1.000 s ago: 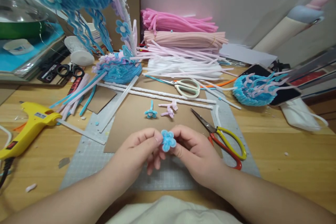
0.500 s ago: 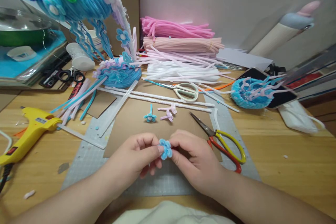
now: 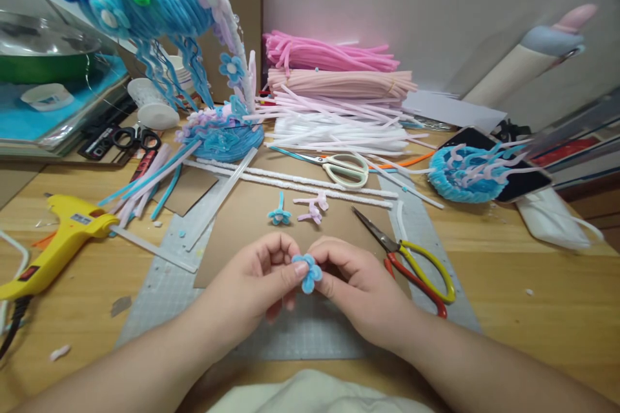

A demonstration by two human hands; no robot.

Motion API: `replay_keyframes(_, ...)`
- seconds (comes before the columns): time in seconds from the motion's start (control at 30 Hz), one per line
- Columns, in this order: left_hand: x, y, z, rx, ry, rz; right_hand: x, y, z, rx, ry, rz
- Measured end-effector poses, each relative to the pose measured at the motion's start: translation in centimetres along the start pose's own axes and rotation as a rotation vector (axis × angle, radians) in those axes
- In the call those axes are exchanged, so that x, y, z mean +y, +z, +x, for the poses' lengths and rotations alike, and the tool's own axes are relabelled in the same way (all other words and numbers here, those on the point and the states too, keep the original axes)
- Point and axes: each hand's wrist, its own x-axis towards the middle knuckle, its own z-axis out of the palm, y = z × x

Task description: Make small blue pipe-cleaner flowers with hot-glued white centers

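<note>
A light-blue pipe-cleaner flower [image 3: 309, 275] is pinched between my two hands above the grey cutting mat. My left hand [image 3: 271, 274] grips its left petals with thumb and forefinger; the other fingers curl below. On the opposite side, my right hand [image 3: 351, 281] presses a petal between thumb and forefinger. Just beyond, on the cardboard sheet [image 3: 242, 219], lie a blue flower with a stem [image 3: 279, 216] and small pale-pink flowers [image 3: 316, 208]. Scissors with yellow and red handles [image 3: 411, 258] rest to the right of my right hand.
A yellow glue gun [image 3: 62, 239] lies on the left. White-handled scissors [image 3: 346, 170] and white braided strips [image 3: 310, 184] cross the cardboard's far side. Behind stand pipe-cleaner bundles [image 3: 334, 84] and a tall blue floral piece [image 3: 169, 10]. A blue tentacled piece [image 3: 465, 174] sits on a phone at right.
My left thumb has shifted up and over onto the flower's petals, and the flower has turned slightly. The whole view has drifted a little to the right.
</note>
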Motion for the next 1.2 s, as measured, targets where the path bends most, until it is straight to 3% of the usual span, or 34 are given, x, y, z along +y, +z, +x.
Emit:
replay_keyframes(0.17, 0.1, -0.1, 0.0, -0.081, -0.058, -0.133, 0.3, 0.3, -0.2, -0.027, 0.013, 0.051)
replay_keyframes(0.27, 0.1, -0.2, 0.0, -0.118, -0.028, -0.151, 0.4, 0.2, -0.3, -0.030, 0.020, 0.009)
replay_keyframes(0.33, 0.1, -0.2, 0.0, -0.083, 0.039, -0.118, 0.4, 0.1, -0.3, 0.056, -0.023, -0.095)
replay_keyframes(0.47, 0.1, 0.0, 0.0, 0.083, 0.141, -0.060, 0.2, -0.3, -0.5, 0.284, -0.251, -0.298)
replay_keyframes(0.57, 0.0, 0.4, -0.2, 0.108, 0.185, 0.002, -0.1, -0.2, -0.9, 0.243, -0.314, -0.371)
replay_keyframes(0.67, -0.4, 0.6, -0.3, 0.071, 0.217, 0.079, -0.3, 0.0, -1.1, 0.174, -0.280, -0.402)
replay_keyframes(0.9, -0.7, 0.5, -0.5, 0.117, 0.346, 0.460, 0.0, 0.6, -1.1, 0.197, -0.174, -0.520)
replay_keyframes(1.07, -1.1, 0.8, -0.5, 0.189, 0.333, 0.360, 0.2, 1.0, -1.0, 0.236, -0.008, -0.361)
replay_keyframes(1.2, -0.9, 1.0, -0.3, 0.179, 0.257, 0.259, 0.2, 1.0, -0.9, 0.220, 0.118, -0.193)
